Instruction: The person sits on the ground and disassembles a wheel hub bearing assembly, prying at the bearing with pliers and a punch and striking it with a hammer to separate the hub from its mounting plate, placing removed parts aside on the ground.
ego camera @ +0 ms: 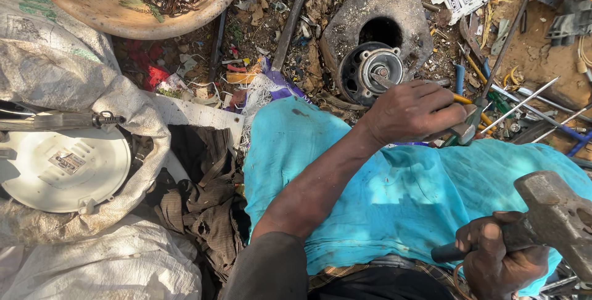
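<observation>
Head view, looking down over a lap covered in turquoise cloth [394, 189]. The left hand [412, 113] reaches far across the lap, fingers curled shut around a metal tool [464, 130] whose tip lies against a round motor part [372, 70]. That part sits on the littered ground at the far edge of the cloth, just before a grey casing [370, 16] with a dark round hole. The right hand [499, 263], near and at the right, is clenched tight around the handle of a hammer [555, 213]; its rusty head sits above the lap, well apart from the motor part. At the left, a white round cover [61, 167] rests on woven sacks [74, 78]; a basin [92, 4] holding tangled wire lies far left.
</observation>
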